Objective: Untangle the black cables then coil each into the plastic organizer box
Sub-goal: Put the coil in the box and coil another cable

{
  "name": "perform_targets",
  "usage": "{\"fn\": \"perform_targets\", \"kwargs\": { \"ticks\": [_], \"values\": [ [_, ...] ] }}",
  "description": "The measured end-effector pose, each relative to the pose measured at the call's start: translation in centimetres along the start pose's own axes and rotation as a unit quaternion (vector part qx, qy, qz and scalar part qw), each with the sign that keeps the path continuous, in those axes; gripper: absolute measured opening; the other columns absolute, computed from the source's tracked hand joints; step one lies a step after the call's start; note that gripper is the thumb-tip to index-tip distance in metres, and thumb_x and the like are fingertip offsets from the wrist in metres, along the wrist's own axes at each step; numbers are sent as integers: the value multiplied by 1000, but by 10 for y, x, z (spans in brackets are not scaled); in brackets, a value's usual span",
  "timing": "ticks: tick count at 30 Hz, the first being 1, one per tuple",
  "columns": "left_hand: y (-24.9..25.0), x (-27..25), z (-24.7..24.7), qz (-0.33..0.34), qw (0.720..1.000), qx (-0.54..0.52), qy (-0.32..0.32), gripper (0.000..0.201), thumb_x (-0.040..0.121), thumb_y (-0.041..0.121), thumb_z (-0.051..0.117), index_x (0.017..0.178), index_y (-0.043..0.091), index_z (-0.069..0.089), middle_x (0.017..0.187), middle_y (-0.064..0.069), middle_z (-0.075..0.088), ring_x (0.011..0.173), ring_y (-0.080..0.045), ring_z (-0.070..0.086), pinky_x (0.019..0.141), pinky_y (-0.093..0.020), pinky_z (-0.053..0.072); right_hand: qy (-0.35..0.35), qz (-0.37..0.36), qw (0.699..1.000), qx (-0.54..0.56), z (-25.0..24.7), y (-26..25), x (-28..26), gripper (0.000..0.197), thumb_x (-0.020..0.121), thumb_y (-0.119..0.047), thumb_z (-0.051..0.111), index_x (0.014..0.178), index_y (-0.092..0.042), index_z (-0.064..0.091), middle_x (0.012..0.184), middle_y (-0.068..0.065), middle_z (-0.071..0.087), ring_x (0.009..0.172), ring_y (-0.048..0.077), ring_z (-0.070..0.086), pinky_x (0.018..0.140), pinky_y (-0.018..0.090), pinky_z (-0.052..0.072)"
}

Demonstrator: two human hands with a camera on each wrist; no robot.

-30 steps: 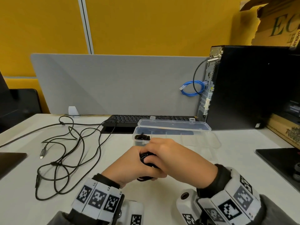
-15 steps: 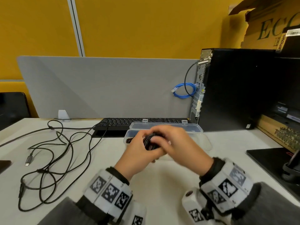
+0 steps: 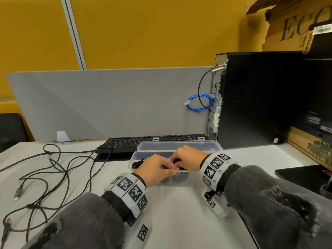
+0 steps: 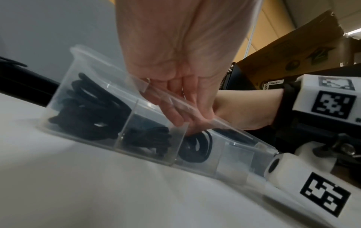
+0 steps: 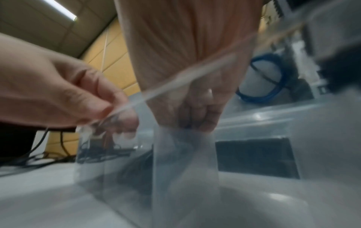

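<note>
**A:** Where are my hands?

**B:** Both are together over the clear plastic organizer box point(image 3: 213, 145), which sits open on the white desk point(image 3: 179, 212) with its lid tipped back on the far side. My left hand point(image 3: 155, 170) is at the near wall of the box, fingers point(image 4: 175, 111) pointing down into it. My right hand point(image 3: 188, 157) is just beyond and to the right of the left, also reaching down inside.

**A:** What are they holding?

**B:** In the left wrist view the left fingertips press down on a small black coil point(image 4: 197, 146) standing in the third compartment from the box's left end. The right fingers point(image 5: 195, 117) are curled downward and seem to pinch something dark, but that view is blurred, so I cannot tell what they grip.

**A:** And the rest of the cables?

**B:** Two coiled bundles point(image 4: 87, 111) already fill the two compartments left of the fingers. Well to the left of the left hand, loose black cables point(image 3: 48, 178) lie tangled on the desk. Beyond the box is a black keyboard point(image 3: 143, 141); to the right of the right hand stands a black computer tower point(image 3: 260, 97) with a blue cable point(image 3: 198, 104) looped at its back.
</note>
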State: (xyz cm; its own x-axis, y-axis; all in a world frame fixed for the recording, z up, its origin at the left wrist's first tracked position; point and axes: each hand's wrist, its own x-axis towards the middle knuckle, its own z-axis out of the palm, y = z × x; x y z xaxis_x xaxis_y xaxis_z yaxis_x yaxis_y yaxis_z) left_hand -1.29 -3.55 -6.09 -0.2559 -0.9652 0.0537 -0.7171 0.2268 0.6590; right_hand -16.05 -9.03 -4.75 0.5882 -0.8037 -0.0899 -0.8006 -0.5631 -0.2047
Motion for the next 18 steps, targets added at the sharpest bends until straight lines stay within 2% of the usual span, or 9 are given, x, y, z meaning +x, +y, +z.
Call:
{"fn": "perform_targets", "kwargs": {
  "ticks": [3, 5, 7, 10, 12, 15, 18],
  "values": [
    [7, 0, 6, -10, 991, 124, -59, 26, 95, 36, 46, 107, 26, 68, 95, 3, 65, 99, -18, 58, 95, -38, 40, 9, -12, 1000, -21, 2, 1, 0, 23, 91, -16, 56, 112, -12, 65, 108, 6, 68, 100, 20, 60, 73, 21, 37],
    [13, 0, 9, -22, 974, 205, -92, 35, 99, 39, 32, 121, 30, 59, 108, 4, 63, 111, -19, 51, 104, -45, 25, 25, -1, 1000, -10, 3, 3, 1, 21, 90, -15, 58, 110, -9, 58, 107, 8, 67, 99, 23, 61, 74, 25, 42],
    [16, 1, 11, -30, 966, 234, -109, 38, 100, 40, 26, 125, 32, 54, 120, 4, 60, 118, -20, 45, 106, -50, 18, 36, 3, 999, -19, 4, 3, 1, 19, 89, -16, 58, 106, -10, 54, 105, 9, 66, 98, 27, 60, 79, 31, 45],
    [19, 1, 12, -35, 961, 250, -115, 38, 101, 38, 24, 120, 30, 56, 123, 5, 58, 121, -21, 43, 106, -52, 18, 40, -15, 983, -176, 2, -1, -5, 19, 94, -25, 51, 110, -18, 58, 104, 2, 66, 101, 22, 56, 90, 34, 31],
    [19, 2, 12, -37, 961, 250, -112, 38, 101, 37, 24, 115, 29, 58, 121, 3, 59, 119, -21, 43, 107, -53, 18, 20, -16, 962, -273, -5, -4, -11, 26, 96, -33, 45, 114, -25, 61, 103, -1, 64, 106, 20, 47, 91, 40, 26],
    [19, 2, 11, -39, 965, 236, -111, 37, 101, 34, 25, 108, 28, 61, 119, 2, 60, 116, -21, 45, 107, -52, 18, -64, 36, 964, -254, -20, -9, -17, 31, 92, -40, 51, 120, -29, 61, 101, -4, 58, 110, 21, 43, 95, 46, 25],
    [19, 2, 10, -37, 966, 228, -115, 37, 101, 34, 25, 107, 28, 61, 120, 3, 60, 117, -20, 45, 107, -52, 18, -87, 57, 970, -219, -28, -19, -10, 29, 88, -29, 61, 116, -19, 63, 100, 0, 60, 108, 22, 51, 100, 46, 25]
  ]
}}
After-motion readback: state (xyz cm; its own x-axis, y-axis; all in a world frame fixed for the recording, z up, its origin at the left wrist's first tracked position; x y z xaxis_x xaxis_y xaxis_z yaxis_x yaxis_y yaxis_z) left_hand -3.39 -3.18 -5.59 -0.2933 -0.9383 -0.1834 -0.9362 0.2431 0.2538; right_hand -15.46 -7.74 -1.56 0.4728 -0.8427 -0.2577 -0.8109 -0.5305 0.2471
